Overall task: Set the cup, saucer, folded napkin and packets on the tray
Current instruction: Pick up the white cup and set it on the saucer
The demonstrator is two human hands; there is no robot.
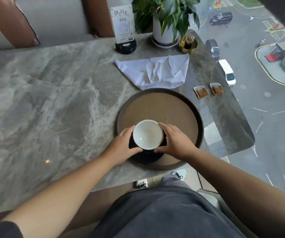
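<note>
Your left hand (124,143) and right hand (174,140) cup opposite sides of cup (147,134), fingers curled round it, cup on dark saucer (146,157) at near edge of tray (186,107).

Risk: letting go unevenly tips cup off saucer; saucer sits close to tray rim, may ride onto it.

Napkin (155,71) lies unfolded beyond tray's far edge, touching rim. Packets (201,92) near table's right edge; careless reach could knock them off.

Person, head-camera view: forearms bare; left hand (121,146) and right hand (176,141) without gloves, rings or watch. Dark sleeve edge (2,229) at left upper arm. Dark grey trousers (155,212). Light sneakers (179,174) with dark markings.
</note>
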